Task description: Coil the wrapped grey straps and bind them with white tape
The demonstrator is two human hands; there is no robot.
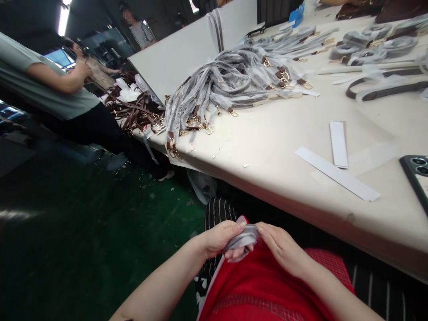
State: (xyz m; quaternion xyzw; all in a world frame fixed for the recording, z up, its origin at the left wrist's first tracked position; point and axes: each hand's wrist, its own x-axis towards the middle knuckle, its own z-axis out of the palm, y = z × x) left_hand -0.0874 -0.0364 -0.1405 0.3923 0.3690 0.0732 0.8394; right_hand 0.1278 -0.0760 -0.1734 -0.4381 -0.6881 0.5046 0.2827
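Observation:
Over my lap, below the table edge, my left hand (219,238) and my right hand (279,247) meet on a small crumpled piece of grey wrapping (241,239). Both hands pinch it, the left from the left side, the right from the right. A red garment (264,285) lies under them. On the white table (284,147) above, a big pile of grey-wrapped straps with gold clasps (220,87) spreads toward the left edge, apart from my hands.
Two white paper strips (337,174) and a dark phone (417,176) lie on the table's near right. More wrapped straps (371,47) sit at the far right. A person in a grey shirt (50,84) stands at left beside brown straps (133,111). Green floor lies to the left.

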